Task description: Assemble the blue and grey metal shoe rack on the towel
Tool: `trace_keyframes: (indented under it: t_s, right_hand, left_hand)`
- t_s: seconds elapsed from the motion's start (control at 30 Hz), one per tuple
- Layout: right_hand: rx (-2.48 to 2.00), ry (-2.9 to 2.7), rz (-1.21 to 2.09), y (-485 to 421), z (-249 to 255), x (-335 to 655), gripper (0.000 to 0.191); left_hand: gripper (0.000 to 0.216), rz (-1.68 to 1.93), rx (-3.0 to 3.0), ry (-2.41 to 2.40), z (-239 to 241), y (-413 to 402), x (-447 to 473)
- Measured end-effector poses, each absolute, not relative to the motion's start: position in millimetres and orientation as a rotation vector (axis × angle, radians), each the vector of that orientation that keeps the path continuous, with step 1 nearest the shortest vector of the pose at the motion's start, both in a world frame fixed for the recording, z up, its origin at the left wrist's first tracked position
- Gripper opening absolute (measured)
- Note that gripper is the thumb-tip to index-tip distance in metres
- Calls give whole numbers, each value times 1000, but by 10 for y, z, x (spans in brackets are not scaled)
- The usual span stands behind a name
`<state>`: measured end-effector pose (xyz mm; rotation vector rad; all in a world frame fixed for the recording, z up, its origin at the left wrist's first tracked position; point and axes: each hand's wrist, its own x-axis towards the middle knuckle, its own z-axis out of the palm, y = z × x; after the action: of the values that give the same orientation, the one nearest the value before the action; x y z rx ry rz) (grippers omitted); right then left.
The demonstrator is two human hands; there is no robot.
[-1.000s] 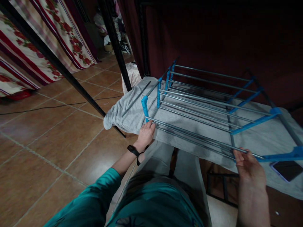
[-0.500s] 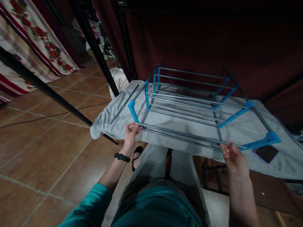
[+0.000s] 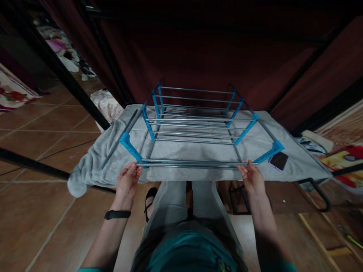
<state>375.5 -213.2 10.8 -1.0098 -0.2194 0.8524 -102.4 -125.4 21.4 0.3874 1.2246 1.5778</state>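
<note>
A rack of grey metal rods (image 3: 195, 130) with blue plastic connectors lies on a grey cloth (image 3: 93, 158) spread over a low surface in front of me. My left hand (image 3: 128, 180) grips the left end of the nearest rods, just below a blue connector (image 3: 129, 145). My right hand (image 3: 252, 176) is closed on the right end of the same rods, beside another blue connector (image 3: 272, 149). A loose grey rod (image 3: 120, 138) lies on the cloth left of the rack.
A dark phone (image 3: 278, 161) rests on the cloth at the right. Black slanted poles (image 3: 56, 68) cross the tiled floor on the left. A dark red curtain hangs behind the rack. Colourful items lie at the far right.
My view has swung right, so the rack now sits centred. Both hands keep hold of the nearest rods; the left hand has shifted slightly toward the rod's end.
</note>
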Motion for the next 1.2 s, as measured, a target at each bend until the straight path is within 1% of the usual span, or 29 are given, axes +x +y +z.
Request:
trace_keyframes:
  t_s: [0.17, 0.23, 0.3, 0.4, 0.5, 0.67, 0.8, 0.87, 0.97, 1.13, 1.2]
  right_hand:
    - [-1068, -147, 747, -2252, -16, 3674, 40]
    - [-1083, -131, 751, -2319, -89, 3632, 43]
    - [-1096, -137, 804, -2385, -171, 3559, 42]
    - [-1121, -123, 941, -2461, -308, 3351, 35]
    - [-1110, -120, 1120, -2500, -429, 3031, 33]
    - [-1139, -209, 1380, -2572, -499, 2448, 33]
    - [-1171, -467, 1623, -2697, -431, 2132, 38]
    - [-1218, -605, 1692, -2735, -375, 2061, 42]
    - [-1317, -788, 1683, -2699, -274, 2065, 44]
    - [-1288, -951, 1357, -2507, 31, 2322, 34]
    - [-1257, -997, 1301, -2468, 218, 2483, 34]
  left_hand:
    - [6, 1562, 435, 1184, 383, -1283, -1010]
    - [9, 1566, 504, 1145, 479, -1312, -970]
    - [16, 1574, 587, 1114, 586, -1351, -892]
    - [27, 1569, 737, 1089, 751, -1432, -686]
    - [32, 1525, 903, 1086, 889, -1535, -418]
    - [29, 1427, 1157, 1051, 929, -1737, -19]
    - [26, 1270, 1309, 991, 835, -1896, 165]
    - [27, 1208, 1425, 985, 819, -1938, 182]
    - [28, 1138, 1626, 1019, 867, -1938, 111]
    - [24, 944, 1945, 1092, 924, -1892, -79]
    - [24, 901, 2027, 1102, 871, -1888, -128]
